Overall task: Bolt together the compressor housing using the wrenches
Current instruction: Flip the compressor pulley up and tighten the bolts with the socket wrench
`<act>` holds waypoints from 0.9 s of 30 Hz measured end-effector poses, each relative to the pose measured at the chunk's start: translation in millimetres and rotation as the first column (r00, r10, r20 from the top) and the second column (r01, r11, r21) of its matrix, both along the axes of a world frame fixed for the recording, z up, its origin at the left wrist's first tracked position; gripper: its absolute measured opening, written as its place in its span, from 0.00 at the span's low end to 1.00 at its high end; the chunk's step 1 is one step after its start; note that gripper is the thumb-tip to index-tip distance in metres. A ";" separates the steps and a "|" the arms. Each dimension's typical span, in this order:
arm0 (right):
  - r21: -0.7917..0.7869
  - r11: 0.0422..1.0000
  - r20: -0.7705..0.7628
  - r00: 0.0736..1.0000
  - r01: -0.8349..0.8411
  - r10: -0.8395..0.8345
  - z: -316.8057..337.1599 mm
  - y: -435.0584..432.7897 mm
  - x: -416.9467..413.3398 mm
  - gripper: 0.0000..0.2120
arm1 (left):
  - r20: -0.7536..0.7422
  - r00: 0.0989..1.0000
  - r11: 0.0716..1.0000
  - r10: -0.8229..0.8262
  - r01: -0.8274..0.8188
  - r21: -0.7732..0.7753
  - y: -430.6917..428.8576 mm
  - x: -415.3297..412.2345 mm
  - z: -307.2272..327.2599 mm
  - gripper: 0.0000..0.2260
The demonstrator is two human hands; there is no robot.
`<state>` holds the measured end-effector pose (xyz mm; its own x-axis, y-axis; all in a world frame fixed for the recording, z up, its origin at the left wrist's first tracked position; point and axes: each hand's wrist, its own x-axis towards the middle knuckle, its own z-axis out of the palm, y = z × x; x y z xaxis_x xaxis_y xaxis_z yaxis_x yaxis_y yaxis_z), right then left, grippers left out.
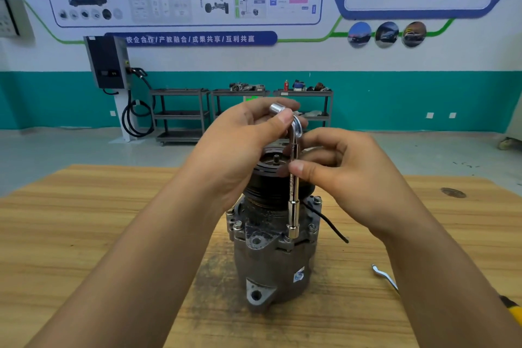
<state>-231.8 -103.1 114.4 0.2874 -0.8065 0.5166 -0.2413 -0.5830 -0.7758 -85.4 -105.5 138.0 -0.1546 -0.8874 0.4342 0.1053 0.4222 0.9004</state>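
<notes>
Forearms come in from the bottom edge and meet over the compressor housing [271,257], which stands on end in the middle of the wooden desk [84,234], pulley [267,178] uppermost. Its long axis runs vertical, with the mounting ears facing the camera. An L-shaped socket wrench [293,200] stands upright too. Its lower socket is seated on the near right of the housing flange, apparently over a bolt, and its short arm points left at the top. The left hand [240,144] has its grip closed round the bend and short arm; the right hand [347,172] pinches the shaft midway between thumb and fingers. Another flange bolt [237,224] shows at the left. A flat wrench [384,275] lies on the desk to the right, apart from the housing. The housing looks like cast metal: heavy, rigid and grimy, probably a little top-heavy, so best steadied by the body below the flange. The chrome wrench looks stiff and slick, and the short arm should give the leverage.
</notes>
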 end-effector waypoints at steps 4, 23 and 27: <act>-0.109 0.985 -0.093 0.986 0.131 -0.141 0.6 -1.9 -2.5 0.09 | 0.057 0.997 0.996 0.056 -0.052 -0.069 1.3 1.9 -2.6 0.05; -0.125 0.990 -0.195 0.977 0.058 -0.082 1.4 -6.2 -3.8 0.05 | 0.046 0.959 0.938 0.281 -0.264 -0.226 2.1 -3.3 -9.8 0.02; -0.087 0.996 -0.175 0.984 0.032 -0.047 -3.0 -8.2 0.3 0.09 | -0.027 0.957 0.930 0.288 -0.286 -0.230 4.8 -4.9 -14.1 0.05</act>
